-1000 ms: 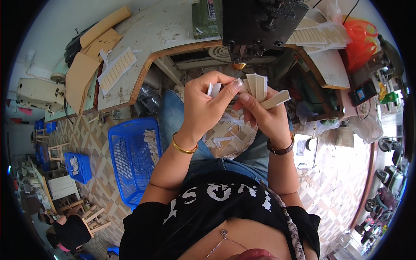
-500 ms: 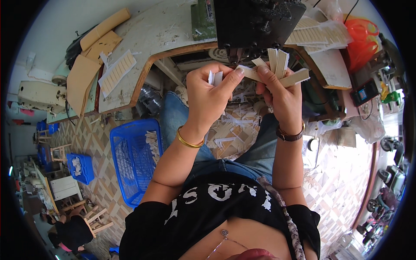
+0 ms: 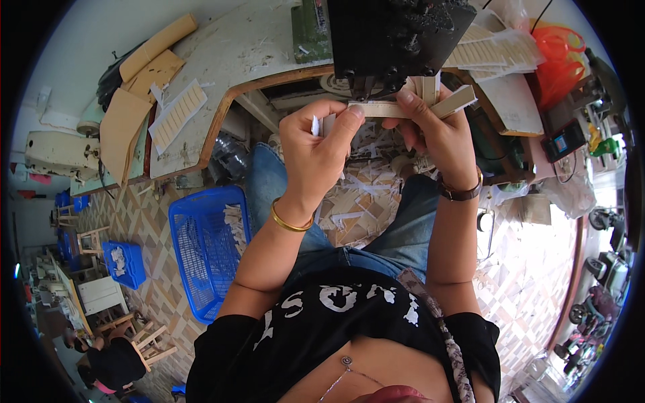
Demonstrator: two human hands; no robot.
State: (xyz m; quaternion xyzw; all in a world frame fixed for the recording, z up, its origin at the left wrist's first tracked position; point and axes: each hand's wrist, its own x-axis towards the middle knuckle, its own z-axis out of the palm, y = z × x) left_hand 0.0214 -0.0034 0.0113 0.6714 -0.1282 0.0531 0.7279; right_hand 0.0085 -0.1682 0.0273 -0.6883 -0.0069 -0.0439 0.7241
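Just below the black machine head (image 3: 396, 43), a narrow beige strip (image 3: 381, 109) with a pale edge spans level between my two hands. My left hand (image 3: 314, 149) pinches its left end between thumb and finger, with small white paper pieces (image 3: 322, 125) tucked in the curled fingers. Its other end runs to my right hand (image 3: 440, 134), whose thumb presses on it. More beige strips (image 3: 454, 101) fan out from that same right hand, some pointing up and one to the right. The machine's pointed lower part (image 3: 361, 87) is close above the strip; whether they touch, I cannot tell.
A wooden-edged worktable (image 3: 248, 57) curves around the machine. Scored sheets (image 3: 178, 114) lie on its left and more sheets (image 3: 494, 54) at its right, by a red plastic bag (image 3: 557, 64). A blue basket (image 3: 201, 269) stands on the floor at left. Paper scraps (image 3: 349, 218) litter the floor between my legs.
My hands have drawn apart, the left one moving slightly left. More of the strip between them now shows, lying straighter under the machine. The right hand's fan of strips has shifted and bunched.
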